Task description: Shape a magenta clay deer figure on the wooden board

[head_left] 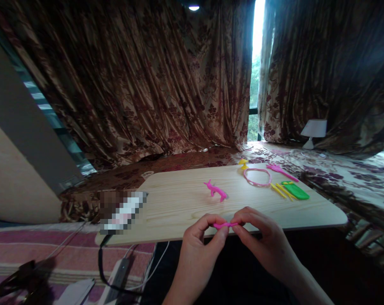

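Both hands meet over the near edge of a light wooden board (pixel 179 199). My left hand (pixel 200 245) and my right hand (pixel 262 237) each pinch one end of a small pink strip (pixel 225 225) stretched between the fingertips. Just beyond them a pink animal-shaped figure (pixel 216 190) stands on the board. Farther right lie a pink ring (pixel 257 176), a pink stick piece (pixel 279 170), yellow sticks (pixel 281 190), a green flat piece (pixel 295 190) and a small yellow piece (pixel 243 163).
Patterned curtains (pixel 147 84) hang behind, with a bright window gap (pixel 257 63). A white lamp (pixel 313 131) sits at the back right. Cables (pixel 115 271) and a striped cloth (pixel 52 254) lie at the lower left, beside a blurred-out object (pixel 122 212).
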The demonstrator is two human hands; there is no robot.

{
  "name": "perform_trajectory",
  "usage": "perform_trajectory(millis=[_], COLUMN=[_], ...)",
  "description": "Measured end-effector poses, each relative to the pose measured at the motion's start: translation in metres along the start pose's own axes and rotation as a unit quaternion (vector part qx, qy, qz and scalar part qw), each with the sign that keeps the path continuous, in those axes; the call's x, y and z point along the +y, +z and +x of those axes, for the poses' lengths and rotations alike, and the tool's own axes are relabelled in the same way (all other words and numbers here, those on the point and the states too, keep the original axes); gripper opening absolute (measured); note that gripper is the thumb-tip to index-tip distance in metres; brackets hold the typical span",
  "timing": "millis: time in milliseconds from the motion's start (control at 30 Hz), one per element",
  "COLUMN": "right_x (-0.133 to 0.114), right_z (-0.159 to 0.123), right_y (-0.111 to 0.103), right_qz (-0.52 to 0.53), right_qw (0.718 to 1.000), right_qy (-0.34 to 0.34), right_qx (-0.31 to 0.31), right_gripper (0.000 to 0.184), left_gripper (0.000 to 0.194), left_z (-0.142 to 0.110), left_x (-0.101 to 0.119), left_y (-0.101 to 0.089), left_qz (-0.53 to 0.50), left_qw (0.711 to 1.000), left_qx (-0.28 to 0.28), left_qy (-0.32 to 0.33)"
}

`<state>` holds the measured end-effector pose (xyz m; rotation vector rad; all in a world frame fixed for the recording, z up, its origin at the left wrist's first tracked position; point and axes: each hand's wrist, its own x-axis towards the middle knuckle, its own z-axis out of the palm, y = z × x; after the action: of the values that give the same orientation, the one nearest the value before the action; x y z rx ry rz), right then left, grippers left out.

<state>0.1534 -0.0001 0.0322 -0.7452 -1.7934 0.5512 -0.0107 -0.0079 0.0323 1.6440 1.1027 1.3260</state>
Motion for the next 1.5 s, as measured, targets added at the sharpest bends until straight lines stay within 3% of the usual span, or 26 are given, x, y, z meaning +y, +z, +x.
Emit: perform_trajectory(millis=[133,267,400,633,1100,1300,1500], right_x=[0.001,0.005,0.006,0.004,0.006,0.006,0.007], right_z=[-0.002,-0.003,-0.002,-0.003,-0.004,-0.004,-0.005], right_y=[0.0,-0.005,-0.004,-0.002,-0.007,-0.008,-0.002], right_qz=[0.001,-0.007,-0.022,-0.029,-0.061,-0.064,-0.056], right_qw=[1.0,1.0,0.999,0.999,0.997,0.997,0.997], right_qy=[0.004,-0.014,-0.02,-0.018,-0.056,-0.047,-0.055], right_qx=[-0.008,-0.024,-0.045,-0.023,-0.014,-0.006,-0.01], right_gripper=[0.012,0.029,0.022,0.013,0.022,0.012,0.033], left_gripper=[0.012,0.016,0.017,0.017,0.021,0.024,0.023], left_z=[0.001,0.002,0.002,0.0,0.0,0.0,-0.001], left_x=[-0.002,-0.002,0.0,0.002,0.005,0.007,0.005], left_y=[-0.001,-0.001,-0.001,0.0,-0.001,-0.003,-0.001], left_qz=[-0.012,-0.051,-0.072,-0.057,-0.05,-0.039,-0.044], left_qw=[1.0,0.997,0.994,0.995,0.994,0.995,0.994], left_qx=[-0.005,-0.015,-0.026,-0.019,-0.028,-0.026,-0.029], left_qy=[-0.02,-0.065,-0.08,-0.085,-0.093,-0.092,-0.091])
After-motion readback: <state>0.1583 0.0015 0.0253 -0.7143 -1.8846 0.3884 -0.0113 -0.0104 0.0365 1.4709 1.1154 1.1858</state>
